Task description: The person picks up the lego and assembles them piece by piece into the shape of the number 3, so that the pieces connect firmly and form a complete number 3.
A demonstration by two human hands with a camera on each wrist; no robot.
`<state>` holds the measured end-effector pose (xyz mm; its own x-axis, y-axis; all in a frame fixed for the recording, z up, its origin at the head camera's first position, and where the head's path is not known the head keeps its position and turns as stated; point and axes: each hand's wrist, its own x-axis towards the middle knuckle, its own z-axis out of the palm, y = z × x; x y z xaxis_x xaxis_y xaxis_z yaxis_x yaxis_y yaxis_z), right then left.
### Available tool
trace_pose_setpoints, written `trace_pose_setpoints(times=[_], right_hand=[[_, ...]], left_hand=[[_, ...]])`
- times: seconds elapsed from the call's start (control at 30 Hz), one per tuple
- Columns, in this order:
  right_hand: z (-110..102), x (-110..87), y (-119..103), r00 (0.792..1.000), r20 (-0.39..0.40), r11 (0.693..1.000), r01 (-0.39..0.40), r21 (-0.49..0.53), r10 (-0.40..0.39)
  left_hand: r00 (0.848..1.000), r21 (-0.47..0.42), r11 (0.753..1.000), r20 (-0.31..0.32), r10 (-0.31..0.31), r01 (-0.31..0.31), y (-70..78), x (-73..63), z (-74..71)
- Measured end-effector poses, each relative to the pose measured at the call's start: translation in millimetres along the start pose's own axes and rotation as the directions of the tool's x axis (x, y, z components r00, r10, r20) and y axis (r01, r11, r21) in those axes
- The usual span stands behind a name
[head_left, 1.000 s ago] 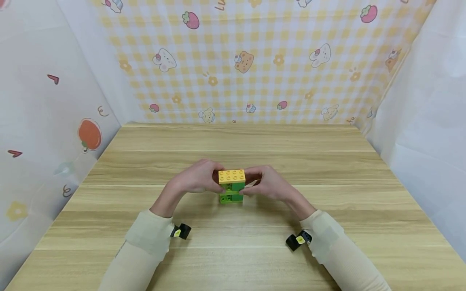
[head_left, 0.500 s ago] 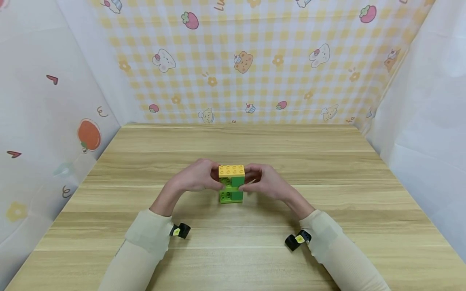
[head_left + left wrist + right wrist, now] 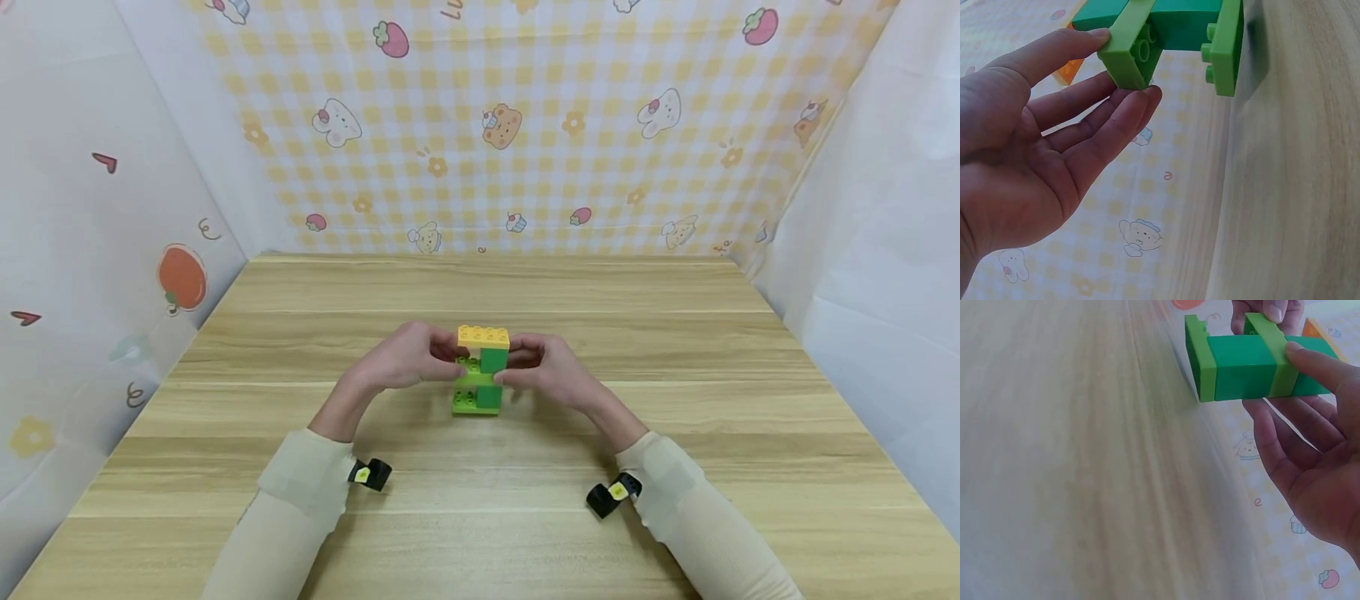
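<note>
A small stack of toy building bricks stands mid-table in the head view: a yellow brick (image 3: 483,337) on top, dark green bricks (image 3: 490,397) on the right side, and lime green bricks (image 3: 476,379) at the middle and base. Studs show on the left half of both lime pieces. My left hand (image 3: 405,357) pinches the left end of the middle lime brick, thumb in front and fingers behind. From the right, my right hand (image 3: 546,371) pinches the same level, its thumb on the middle lime brick (image 3: 1283,362). Whether the base touches the table is hard to tell.
The wood-grain table (image 3: 480,508) stretches around the stack. Behind it hangs a yellow checked cloth (image 3: 465,183) with cartoon prints, and white sheets (image 3: 885,250) line both sides. A black wrist camera (image 3: 372,475) is strapped to each sleeve.
The stack's top has shifted upward and slightly right in view, leaning back so more of its front shows. Both hands have moved up a little with it, keeping their hold.
</note>
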<state>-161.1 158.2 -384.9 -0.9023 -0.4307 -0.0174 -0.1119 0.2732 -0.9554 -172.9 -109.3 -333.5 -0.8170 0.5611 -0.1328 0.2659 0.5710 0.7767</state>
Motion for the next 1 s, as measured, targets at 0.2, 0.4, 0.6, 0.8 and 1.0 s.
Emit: trace_pose_setpoints(times=[0.2, 0.4, 0.6, 0.8, 1.0], right_hand=[[-1.6, 1.8, -1.1, 1.000, -0.013, 0.999, -0.020, 0.035, 0.020], [-4.4, 5.0, -2.7, 0.999, -0.010, 0.997, -0.031, 0.075, 0.032], [-8.2, 10.5, -1.8, 0.999, -0.008, 0.997, -0.047, 0.069, 0.048], [-13.2, 20.7, -4.3, 0.998, -0.022, 0.998, -0.064, 0.013, 0.064], [-17.0, 29.7, -5.0, 0.996, 0.004, 0.996, -0.093, 0.003, 0.093]], left_hand=[[0.999, -0.046, 0.999, -0.024, -0.025, 0.024, -1.3, 0.7, -1.5], [0.999, -0.080, 0.996, -0.040, -0.035, 0.032, -5.2, 3.8, -1.6], [0.998, -0.105, 0.994, -0.036, -0.042, 0.038, -9.2, 9.4, -3.3], [0.999, -0.149, 0.988, -0.028, -0.040, 0.035, -13.4, 16.3, -6.3], [0.998, -0.211, 0.976, -0.027, -0.065, 0.058, -16.9, 21.2, -7.3]])
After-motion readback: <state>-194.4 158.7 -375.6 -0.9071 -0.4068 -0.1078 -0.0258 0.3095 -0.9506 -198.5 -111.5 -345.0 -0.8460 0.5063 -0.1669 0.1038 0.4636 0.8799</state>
